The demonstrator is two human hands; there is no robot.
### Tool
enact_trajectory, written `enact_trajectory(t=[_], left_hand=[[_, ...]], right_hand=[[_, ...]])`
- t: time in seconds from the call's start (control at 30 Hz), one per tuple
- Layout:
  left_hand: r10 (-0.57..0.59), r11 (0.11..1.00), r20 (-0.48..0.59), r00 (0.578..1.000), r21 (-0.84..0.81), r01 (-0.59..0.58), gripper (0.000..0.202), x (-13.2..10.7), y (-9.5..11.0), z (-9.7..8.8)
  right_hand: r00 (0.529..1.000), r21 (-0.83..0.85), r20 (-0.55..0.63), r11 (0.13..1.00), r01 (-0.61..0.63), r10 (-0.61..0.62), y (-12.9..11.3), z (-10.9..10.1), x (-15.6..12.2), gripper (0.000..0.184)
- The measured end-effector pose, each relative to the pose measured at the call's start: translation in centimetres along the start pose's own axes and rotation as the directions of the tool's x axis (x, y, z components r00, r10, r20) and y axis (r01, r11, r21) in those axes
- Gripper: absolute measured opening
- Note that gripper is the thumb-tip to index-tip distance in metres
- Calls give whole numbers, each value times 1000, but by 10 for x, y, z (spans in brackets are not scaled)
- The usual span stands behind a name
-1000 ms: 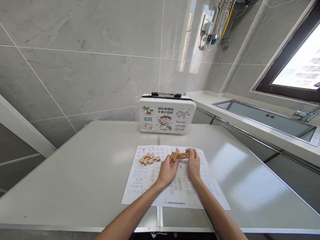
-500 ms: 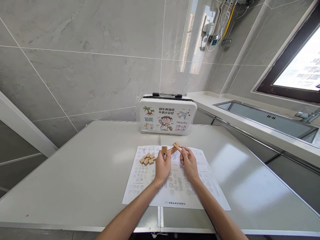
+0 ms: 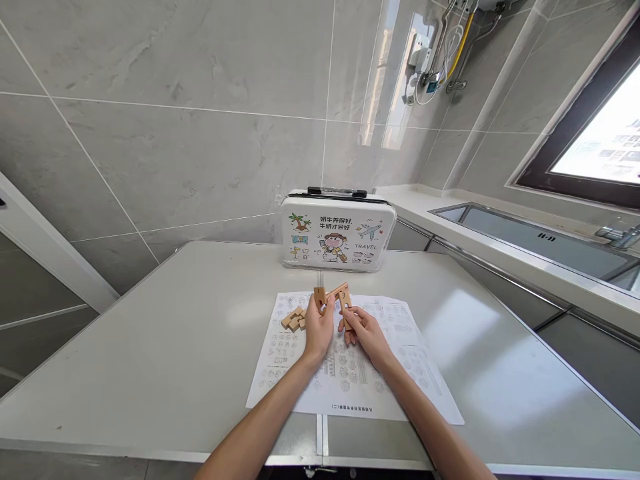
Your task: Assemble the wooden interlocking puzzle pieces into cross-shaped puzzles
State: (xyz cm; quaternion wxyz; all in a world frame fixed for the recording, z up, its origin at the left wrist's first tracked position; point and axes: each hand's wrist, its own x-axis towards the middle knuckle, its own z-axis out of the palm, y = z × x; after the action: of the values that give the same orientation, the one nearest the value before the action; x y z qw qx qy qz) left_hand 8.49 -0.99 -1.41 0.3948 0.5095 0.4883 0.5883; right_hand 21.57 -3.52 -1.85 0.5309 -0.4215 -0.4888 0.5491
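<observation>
Above the paper (image 3: 370, 393), I have the right hand (image 3: 358, 325) pinching a near-upright block (image 3: 345, 300) just right of the blocks (image 3: 320, 295) gripped by the left hand (image 3: 319, 331), contact between them unclear.

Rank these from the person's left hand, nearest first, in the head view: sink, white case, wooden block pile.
From the left hand:
1. Wooden block pile, just to its left.
2. White case, at the table's back.
3. Sink, far to the right.
</observation>
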Motion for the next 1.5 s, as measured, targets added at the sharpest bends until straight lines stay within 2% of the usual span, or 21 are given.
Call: enact_trajectory(t=[0.13, 0.3, 0.53, 0.8, 1.1, 1.3, 1.5], left_hand=[[-3, 1000, 30, 1000, -4, 3, 39, 1, 0, 0], [-13, 1000, 50, 999, 29, 11, 38, 4, 3, 0], [42, 996, 122, 992, 78, -52, 32, 2, 8, -2], [48, 987, 176, 983, 143, -74, 33, -1, 10, -3], [69, 967, 230, 971, 224, -122, 30, 2, 5, -4], [103, 962, 279, 955, 217, -167, 27, 1, 9, -3], [81, 976, 242, 967, 179, -127, 26, -1, 10, -2]], right_hand=[[999, 24, 41, 1000, -16, 15, 1, -3, -1, 41], [996, 90, 21, 992, -90, 89, -2, -8, -2, 37], [988, 263, 26, 952, -155, 154, -2, -16, 3, 35], [977, 328, 22, 921, -210, 214, -3, -23, 6, 30], [972, 327, 54, 916, -233, 228, -3, -27, 7, 32], [978, 339, 53, 918, -205, 199, -1, -25, 9, 36], [984, 335, 88, 925, -178, 157, -4, -22, 6, 40]])
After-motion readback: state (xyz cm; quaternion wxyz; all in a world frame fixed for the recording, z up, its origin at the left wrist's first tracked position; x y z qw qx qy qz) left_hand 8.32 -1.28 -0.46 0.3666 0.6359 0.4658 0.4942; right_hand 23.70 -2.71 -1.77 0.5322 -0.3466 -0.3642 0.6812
